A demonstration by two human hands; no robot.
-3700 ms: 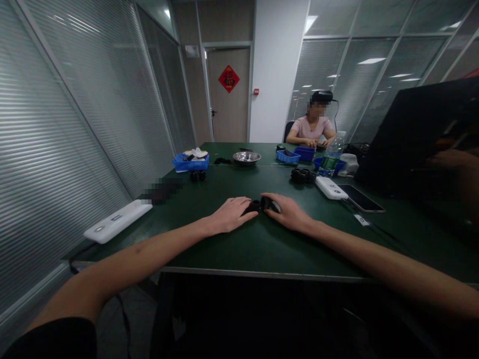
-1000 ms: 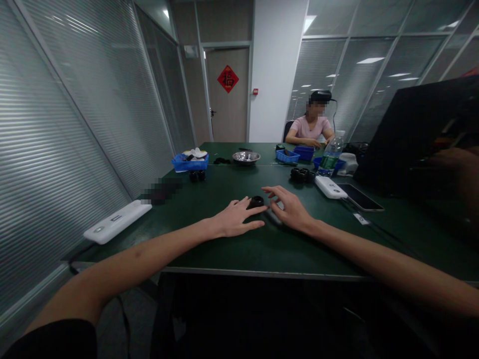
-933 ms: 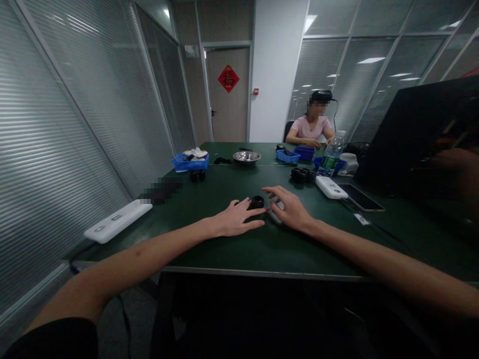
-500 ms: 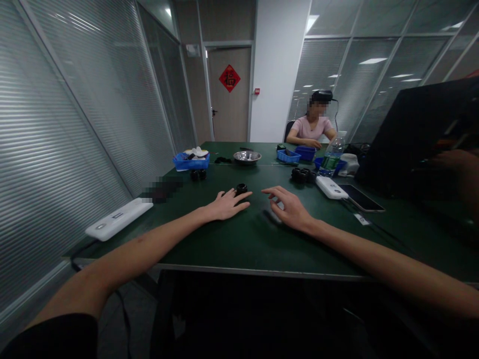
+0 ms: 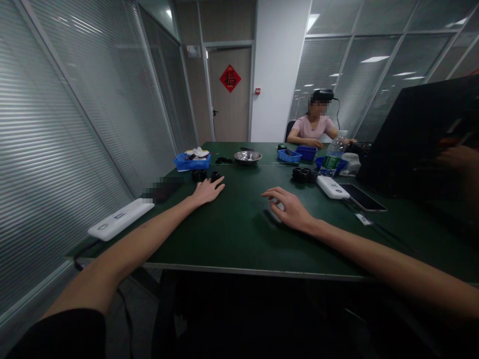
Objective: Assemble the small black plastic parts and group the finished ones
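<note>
**While the left hand (image 5: 207, 192) lies at a small round black piece (image 5: 215, 176), the right hand (image 5: 287, 208) sits loosely open**

Blinds (image 5: 75, 99) fill the left side of the frame. At lower left, a white power bank (image 5: 121, 219) lies near the edge of the green table (image 5: 224, 239), its cord hanging down. A blue basket (image 5: 192, 164) with white and dark items stands left of centre, and just below it sits a pair of black pieces (image 5: 199, 175).

The round black piece is just right of that pair, a narrow gap between them. The left hand is below it, fingers spread and thumb apart, fingertips beside the piece; whether they pinch it I cannot tell. Behind, in the upper middle, is a door (image 5: 232, 112) with a red diamond sign (image 5: 230, 78), and below it on the table a steel bowl (image 5: 248, 162).

Right of centre, the right hand has its fingers half curled with a gap to the thumb; a pale patch in that gap is too unclear to name. Farther up are a light-blue basket (image 5: 289, 159) and a cluster of black pieces (image 5: 304, 175). A person in a pink top (image 5: 313, 128) sits at upper right. Next come a clear bottle (image 5: 333, 158), a second white power bank (image 5: 333, 187) and a phone (image 5: 362, 197). At the right edge another person's hand (image 5: 458, 157) is blurred beside a dark panel (image 5: 411, 134).
</note>
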